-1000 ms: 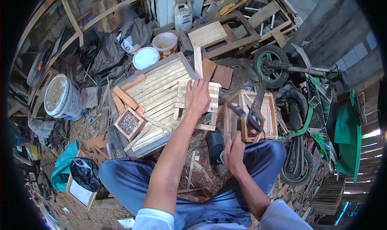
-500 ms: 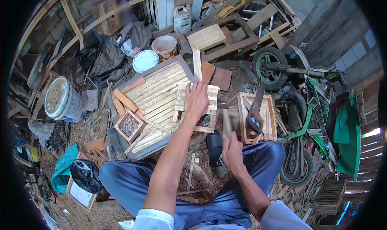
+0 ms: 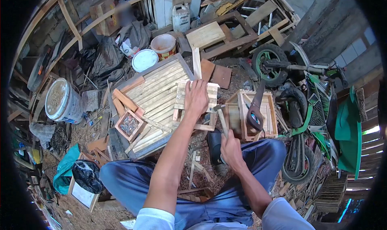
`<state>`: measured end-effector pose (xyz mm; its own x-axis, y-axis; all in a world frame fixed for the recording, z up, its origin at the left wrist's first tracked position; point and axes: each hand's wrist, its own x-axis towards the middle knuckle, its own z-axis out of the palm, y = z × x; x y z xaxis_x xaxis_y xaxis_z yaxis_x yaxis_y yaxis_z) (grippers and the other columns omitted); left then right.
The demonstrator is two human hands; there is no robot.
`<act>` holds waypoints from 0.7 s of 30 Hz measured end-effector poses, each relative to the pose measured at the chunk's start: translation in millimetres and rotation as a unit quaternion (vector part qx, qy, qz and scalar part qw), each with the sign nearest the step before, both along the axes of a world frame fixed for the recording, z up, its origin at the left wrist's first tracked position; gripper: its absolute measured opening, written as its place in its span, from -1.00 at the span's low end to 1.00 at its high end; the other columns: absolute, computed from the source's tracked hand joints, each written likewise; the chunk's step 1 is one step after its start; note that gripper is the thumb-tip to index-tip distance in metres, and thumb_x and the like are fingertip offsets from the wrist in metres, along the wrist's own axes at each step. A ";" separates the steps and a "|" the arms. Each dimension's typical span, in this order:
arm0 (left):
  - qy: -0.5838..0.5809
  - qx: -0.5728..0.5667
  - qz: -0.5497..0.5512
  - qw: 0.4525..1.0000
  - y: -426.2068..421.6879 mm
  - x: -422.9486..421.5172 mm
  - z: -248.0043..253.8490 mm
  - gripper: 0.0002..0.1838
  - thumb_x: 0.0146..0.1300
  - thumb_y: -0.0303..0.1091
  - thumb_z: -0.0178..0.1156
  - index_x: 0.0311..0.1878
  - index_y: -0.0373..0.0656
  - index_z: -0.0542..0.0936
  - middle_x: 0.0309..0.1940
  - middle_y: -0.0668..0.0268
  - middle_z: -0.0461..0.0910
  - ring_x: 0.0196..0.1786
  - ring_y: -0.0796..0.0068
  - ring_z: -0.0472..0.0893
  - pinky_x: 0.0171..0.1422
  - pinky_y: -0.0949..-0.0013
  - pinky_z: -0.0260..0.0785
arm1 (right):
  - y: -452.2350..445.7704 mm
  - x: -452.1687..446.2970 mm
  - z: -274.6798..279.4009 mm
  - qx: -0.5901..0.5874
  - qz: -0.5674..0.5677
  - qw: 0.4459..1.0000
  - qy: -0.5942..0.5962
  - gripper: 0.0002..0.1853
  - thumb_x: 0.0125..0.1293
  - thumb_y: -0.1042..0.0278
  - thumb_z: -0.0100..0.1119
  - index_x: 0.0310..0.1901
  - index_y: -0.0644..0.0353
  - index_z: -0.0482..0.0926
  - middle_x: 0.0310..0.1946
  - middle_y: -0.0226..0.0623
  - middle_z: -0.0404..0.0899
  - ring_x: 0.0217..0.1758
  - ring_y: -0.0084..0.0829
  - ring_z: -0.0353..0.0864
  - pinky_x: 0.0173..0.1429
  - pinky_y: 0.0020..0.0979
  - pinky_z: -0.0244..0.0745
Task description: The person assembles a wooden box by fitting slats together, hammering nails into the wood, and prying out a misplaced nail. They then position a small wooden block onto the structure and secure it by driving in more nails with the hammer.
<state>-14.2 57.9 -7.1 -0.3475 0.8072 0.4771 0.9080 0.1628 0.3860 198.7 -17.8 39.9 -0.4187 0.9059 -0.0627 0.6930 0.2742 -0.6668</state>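
Observation:
My left hand point(image 3: 196, 97) presses down on a small slatted wooden piece point(image 3: 182, 93), its fingers curled over the far edge. Narrow wooden strips form the frame point(image 3: 203, 128) under that piece. A hammer point(image 3: 221, 119) is in my right hand point(image 3: 232, 150), fingers wrapped round the wooden handle. Its metal head is at the right edge of the slatted piece; whether it touches, I cannot tell. Beneath the work lies a large slatted wooden panel point(image 3: 161, 83) with a grey border. A small wooden box point(image 3: 139, 129) of nails or similar small metal bits sits on the panel's left side.
Right of the hammer stands a wooden box point(image 3: 234, 117) with a handsaw point(image 3: 254, 109) lying across it. A green motorbike point(image 3: 308, 109) is farther right. Buckets point(image 3: 64, 103) and a white lid point(image 3: 145, 60) are to the left and back. Scrap wood and shavings cover the ground.
The hammer, blurred earlier beside the wooden box, has swung left to the edge of the slatted piece. My left hand stays in place on the wood.

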 end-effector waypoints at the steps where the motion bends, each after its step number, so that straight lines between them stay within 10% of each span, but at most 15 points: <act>1: 0.007 0.005 0.001 1.000 -1.4 0.9 3.1 -0.65 0.26 -0.41 0.02 0.11 -0.17 0.51 0.04 0.23 0.53 0.25 0.26 0.43 0.47 0.02 0.07 | -0.9 -2.4 12.8 -0.009 -0.008 1.000 0.019 -0.80 0.45 0.36 0.00 -0.16 0.37 0.35 -0.52 0.35 0.49 -0.34 0.38 0.53 -0.31 0.19 0.35; 21: -0.001 0.008 0.005 1.000 -0.8 0.6 2.0 -0.69 0.30 -0.41 0.01 0.09 -0.15 0.53 0.04 0.22 0.54 0.26 0.24 0.44 0.46 -0.02 0.06 | -9.7 -11.0 32.7 0.026 -0.042 0.997 0.066 -0.79 0.46 0.35 -0.01 -0.13 0.38 0.37 -0.55 0.36 0.48 -0.37 0.38 0.52 -0.34 0.17 0.33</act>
